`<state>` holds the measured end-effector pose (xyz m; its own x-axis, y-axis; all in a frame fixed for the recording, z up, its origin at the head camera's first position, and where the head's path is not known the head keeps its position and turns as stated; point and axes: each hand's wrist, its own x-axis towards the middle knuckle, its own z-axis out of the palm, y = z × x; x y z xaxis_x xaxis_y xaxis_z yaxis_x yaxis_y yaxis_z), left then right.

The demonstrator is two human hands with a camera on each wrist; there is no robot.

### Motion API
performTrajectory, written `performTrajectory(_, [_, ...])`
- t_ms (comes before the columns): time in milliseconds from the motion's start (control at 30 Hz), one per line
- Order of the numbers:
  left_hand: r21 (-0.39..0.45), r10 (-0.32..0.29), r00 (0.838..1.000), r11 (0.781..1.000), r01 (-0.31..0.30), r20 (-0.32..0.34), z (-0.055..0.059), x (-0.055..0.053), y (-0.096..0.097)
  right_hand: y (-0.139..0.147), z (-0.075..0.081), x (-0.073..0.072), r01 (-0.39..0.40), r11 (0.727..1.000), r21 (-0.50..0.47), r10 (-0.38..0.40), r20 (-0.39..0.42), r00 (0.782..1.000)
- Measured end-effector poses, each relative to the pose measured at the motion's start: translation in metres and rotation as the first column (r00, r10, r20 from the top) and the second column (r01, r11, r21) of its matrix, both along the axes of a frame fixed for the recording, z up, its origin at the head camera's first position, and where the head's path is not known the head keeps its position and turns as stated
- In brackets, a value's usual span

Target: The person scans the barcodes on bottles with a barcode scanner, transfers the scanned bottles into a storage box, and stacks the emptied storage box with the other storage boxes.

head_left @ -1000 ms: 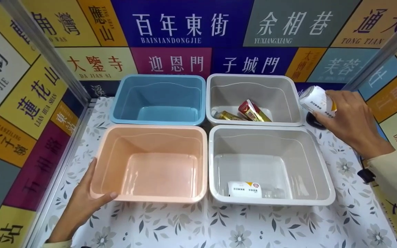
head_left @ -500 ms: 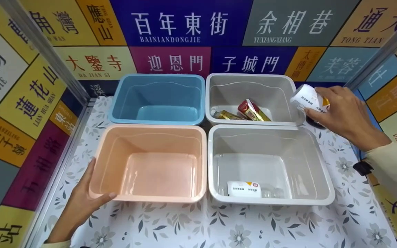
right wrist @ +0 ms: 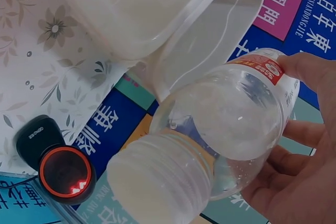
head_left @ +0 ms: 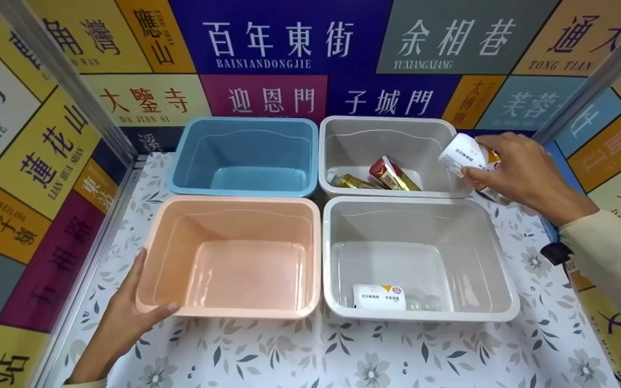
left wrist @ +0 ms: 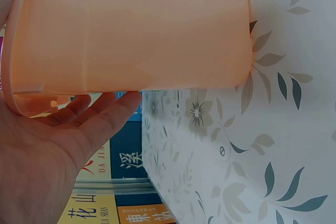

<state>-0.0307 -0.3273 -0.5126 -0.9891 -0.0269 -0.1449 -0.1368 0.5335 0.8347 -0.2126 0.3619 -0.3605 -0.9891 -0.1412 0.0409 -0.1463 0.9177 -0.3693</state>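
Note:
In the head view my right hand (head_left: 526, 170) holds a clear plastic bottle (head_left: 462, 152) with a white label, tilted over the right rim of the back grey bin (head_left: 337, 123). The right wrist view shows its ribbed white cap (right wrist: 152, 182) toward the camera, with my thumb on the label and fingers around the far side. My left hand (head_left: 124, 312) rests on the front left corner of the peach bin (head_left: 235, 311), its thumb over the rim. Fairly straight fingers (left wrist: 113, 111) touch the bin's outer side in the left wrist view.
The front grey bin (head_left: 421, 313) contains a white-labelled bottle (head_left: 379, 297) lying on its side. Red and gold crumpled packages (head_left: 394, 173) lie in the back grey bin. A blue bin (head_left: 243, 124) stands at back left. A black device with a red ring (right wrist: 65, 174) is near the wall.
My right hand has carried the bottle leftward, from beside the back grey bin to over its right rim. The left hand has stayed at the peach bin's corner.

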Motion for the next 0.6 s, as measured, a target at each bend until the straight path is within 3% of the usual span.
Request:
performTrajectory(333, [0.002, -0.003, 1.0, 1.0, 0.003, -0.009, 0.002, 0.0, 0.0, -0.007, 0.001, -0.008, -0.048, 0.999, -0.005, 0.048, 0.048, 0.998])
performTrajectory(600, [-0.02, 0.023, 0.999, 1.0, -0.022, 0.03, 0.004, 0.0, 0.003, -0.017, 0.0, -0.016, -0.104, 0.995, -0.001, 0.104, 0.059, 0.993])
